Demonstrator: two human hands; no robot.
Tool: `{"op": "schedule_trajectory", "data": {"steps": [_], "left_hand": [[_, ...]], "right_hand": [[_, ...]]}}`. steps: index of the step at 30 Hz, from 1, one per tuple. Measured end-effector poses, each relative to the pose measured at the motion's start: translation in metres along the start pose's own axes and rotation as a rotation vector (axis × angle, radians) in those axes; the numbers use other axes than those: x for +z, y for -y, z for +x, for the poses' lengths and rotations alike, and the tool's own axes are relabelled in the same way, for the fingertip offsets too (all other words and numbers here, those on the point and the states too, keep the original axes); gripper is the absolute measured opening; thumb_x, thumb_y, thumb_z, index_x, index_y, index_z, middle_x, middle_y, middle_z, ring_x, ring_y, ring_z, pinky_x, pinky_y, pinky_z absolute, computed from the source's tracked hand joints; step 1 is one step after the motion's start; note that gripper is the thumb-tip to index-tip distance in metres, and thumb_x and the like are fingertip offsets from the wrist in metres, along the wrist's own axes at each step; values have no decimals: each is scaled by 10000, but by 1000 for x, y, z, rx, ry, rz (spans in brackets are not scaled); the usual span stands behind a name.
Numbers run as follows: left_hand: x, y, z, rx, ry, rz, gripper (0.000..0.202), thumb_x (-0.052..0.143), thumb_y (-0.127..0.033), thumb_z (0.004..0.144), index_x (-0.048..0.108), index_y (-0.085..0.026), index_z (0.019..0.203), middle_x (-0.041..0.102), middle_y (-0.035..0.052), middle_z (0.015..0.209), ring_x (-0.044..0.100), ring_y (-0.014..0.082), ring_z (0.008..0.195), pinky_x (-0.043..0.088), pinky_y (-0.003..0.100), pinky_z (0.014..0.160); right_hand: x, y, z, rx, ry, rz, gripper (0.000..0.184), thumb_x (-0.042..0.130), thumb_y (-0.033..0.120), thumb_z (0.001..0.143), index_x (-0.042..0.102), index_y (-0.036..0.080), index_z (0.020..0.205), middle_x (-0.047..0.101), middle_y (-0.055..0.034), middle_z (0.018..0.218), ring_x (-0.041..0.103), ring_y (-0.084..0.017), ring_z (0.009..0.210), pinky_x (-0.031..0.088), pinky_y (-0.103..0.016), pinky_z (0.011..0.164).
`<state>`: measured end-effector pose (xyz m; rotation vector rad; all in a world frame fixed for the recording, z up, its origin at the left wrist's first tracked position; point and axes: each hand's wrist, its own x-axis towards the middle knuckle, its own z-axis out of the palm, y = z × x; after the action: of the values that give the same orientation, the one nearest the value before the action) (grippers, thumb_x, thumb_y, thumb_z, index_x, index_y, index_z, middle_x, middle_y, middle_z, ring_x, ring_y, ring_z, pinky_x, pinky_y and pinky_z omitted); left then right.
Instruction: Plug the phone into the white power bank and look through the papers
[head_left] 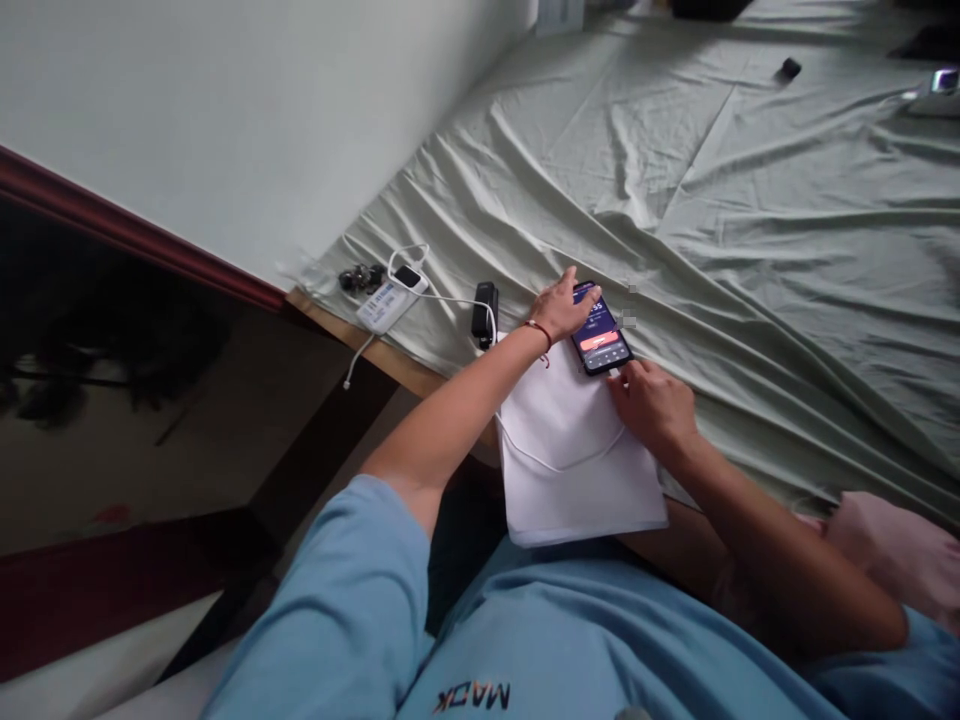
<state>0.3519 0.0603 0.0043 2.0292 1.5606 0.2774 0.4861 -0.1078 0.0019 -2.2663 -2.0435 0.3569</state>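
Observation:
A smartphone point(602, 335) with a lit screen lies face up on a stack of white paper point(574, 485). My left hand point(562, 308) holds the phone by its upper left side, one finger reaching over the screen. At the phone's bottom end, my right hand point(660, 402) pinches the plug of a white charging cable point(559, 469). The plug meets the phone's lower edge; whether it is fully seated is hard to see. From there the cable loops across the paper and passes under my left forearm towards a black power bank point(485, 314).
A white box point(388, 306), a smartwatch point(407, 277) and a dark bunched object point(358, 278) lie by the wooden edge point(375, 345). Wrinkled pale green bedsheet point(787, 250) spreads right. A small black object point(790, 69) lies farther back. The wall point(225, 120) rises left.

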Motion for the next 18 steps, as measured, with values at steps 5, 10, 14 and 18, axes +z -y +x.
{"op": "schedule_trajectory", "data": {"steps": [5,10,14,18], "left_hand": [[-1,0,-4,-7,-20,-5,674,477,-529,1012,404,-169,1578,573,137,1533,543,287,1419,404,385,1174],[-4,-6,-10,-17,-15,-29,693,486,-569,1001,454,-119,1528,581,178,1512,549,309,1404,406,389,1151],[-2,-2,-6,6,-21,-78,703,518,-616,975,506,-129,1481,578,189,1511,551,331,1399,402,411,1150],[1,12,11,-18,-23,-176,825,594,-627,934,437,-78,1530,561,265,1500,514,378,1433,358,497,1189]], "right_hand": [[9,1,2,-38,-42,4,281,450,302,1040,682,152,1093,711,-138,1099,658,-225,892,317,-315,656],[12,3,2,-39,-38,4,270,450,287,1043,670,134,1072,697,-137,1091,640,-218,882,325,-315,667],[10,5,0,-35,-39,-4,279,446,298,1043,671,139,1083,699,-135,1092,649,-222,895,321,-315,657],[1,9,6,-16,-42,-21,331,417,345,1050,678,156,1127,718,-135,1112,678,-240,915,339,-316,650]]}}
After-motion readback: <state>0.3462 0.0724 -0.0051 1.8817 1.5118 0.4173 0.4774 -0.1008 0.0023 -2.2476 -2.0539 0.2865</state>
